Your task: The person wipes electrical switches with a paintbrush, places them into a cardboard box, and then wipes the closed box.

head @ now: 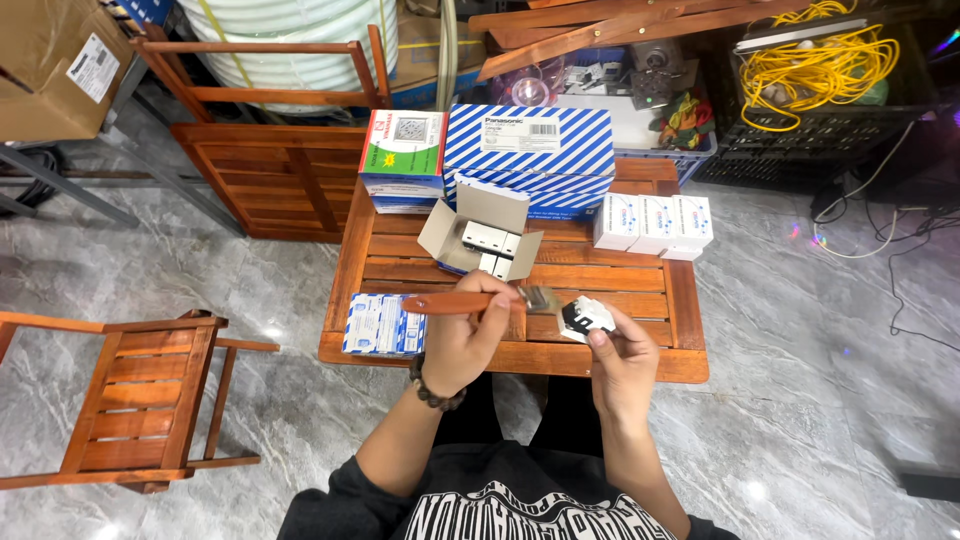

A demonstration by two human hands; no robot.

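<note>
Left hand (462,345) grips wooden-handled brush (470,301), long axis left-right, bristles pointing right at small white-and-black plastic switch part (587,318). Right hand (622,365) pinches that part above slatted wooden table's (620,278) near edge

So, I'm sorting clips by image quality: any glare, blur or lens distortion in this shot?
Head view: wide-angle bending toward the edges; the folding chair looks skewed. Bright glare patches on the polished marble floor. The centre is sharp: left hand holding the brush, right hand holding the small white part. Lighting is even, with soft shadows under the wooden table.
</note>
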